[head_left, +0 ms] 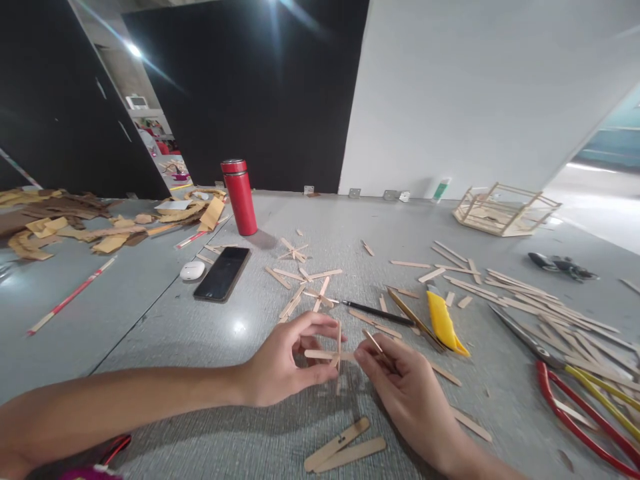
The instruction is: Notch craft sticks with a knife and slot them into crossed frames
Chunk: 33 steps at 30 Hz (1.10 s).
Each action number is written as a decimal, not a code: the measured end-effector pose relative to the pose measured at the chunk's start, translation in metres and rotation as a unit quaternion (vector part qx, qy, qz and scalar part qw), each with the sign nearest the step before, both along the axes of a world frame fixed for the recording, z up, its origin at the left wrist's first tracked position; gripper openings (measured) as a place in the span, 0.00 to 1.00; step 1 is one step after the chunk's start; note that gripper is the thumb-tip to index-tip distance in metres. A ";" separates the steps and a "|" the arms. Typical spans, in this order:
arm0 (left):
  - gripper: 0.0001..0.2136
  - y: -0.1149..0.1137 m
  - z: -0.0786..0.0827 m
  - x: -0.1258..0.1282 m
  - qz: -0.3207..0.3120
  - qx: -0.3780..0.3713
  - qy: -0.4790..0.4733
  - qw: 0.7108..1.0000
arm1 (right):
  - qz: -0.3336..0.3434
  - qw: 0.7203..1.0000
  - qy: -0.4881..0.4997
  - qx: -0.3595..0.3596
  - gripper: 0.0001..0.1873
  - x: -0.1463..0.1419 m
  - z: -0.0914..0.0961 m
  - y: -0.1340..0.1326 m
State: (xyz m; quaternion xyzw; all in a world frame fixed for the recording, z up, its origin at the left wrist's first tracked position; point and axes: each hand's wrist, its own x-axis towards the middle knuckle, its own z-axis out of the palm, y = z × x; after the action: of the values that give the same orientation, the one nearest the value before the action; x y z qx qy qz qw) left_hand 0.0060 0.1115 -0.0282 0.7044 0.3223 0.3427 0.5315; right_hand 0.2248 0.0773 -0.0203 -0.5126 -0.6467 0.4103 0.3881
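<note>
My left hand (293,353) curls its thumb and fingers around a piece made of crossed wooden craft sticks (320,355), one upright and others sideways. To its right, my right hand (407,387) pinches a wooden craft stick (373,341); its fingertips are at the right end of the crossed piece. Whether they touch it I cannot tell. Two loose craft sticks (350,455) lie below the hands, one with a dark mark. Just beyond them is a star-shaped stick piece (321,297), with a second star-shaped piece (293,251) farther back.
Right of the hands lie a slim black tool (377,312), a yellow cutter (443,320), red-and-yellow-handled snips (555,383) and many craft sticks (555,300). A stick frame (500,217) stands behind. On the left are a phone (223,273), a white earbud case (193,270), a red flask (240,200) and cardboard scraps (115,230).
</note>
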 end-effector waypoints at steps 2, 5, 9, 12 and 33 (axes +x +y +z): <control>0.24 -0.001 -0.003 0.000 0.014 0.011 0.003 1.000 | -0.003 1.000 0.003 0.002 0.18 0.001 -0.001 0.000; 0.24 -0.001 -0.008 0.000 0.059 0.037 0.012 0.997 | -0.016 1.000 -0.001 0.008 0.18 0.003 -0.001 0.001; 0.15 0.001 -0.010 0.000 0.044 0.044 0.020 0.998 | -0.023 1.000 -0.009 0.009 0.19 0.004 0.000 0.002; 0.21 0.001 -0.009 0.000 0.034 0.045 0.014 0.998 | -0.009 1.000 -0.011 0.002 0.20 0.003 0.000 0.004; 0.06 0.006 -0.003 -0.004 -0.053 0.148 -0.079 0.984 | 0.035 0.996 -0.071 0.052 0.20 0.006 0.002 -0.006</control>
State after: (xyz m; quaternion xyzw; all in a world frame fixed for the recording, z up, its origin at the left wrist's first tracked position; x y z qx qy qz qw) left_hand 0.0022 0.1179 -0.0309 0.7617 0.1874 0.4129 0.4628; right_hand 0.2307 0.0709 -0.0188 -0.4962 -0.7108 0.3522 0.3530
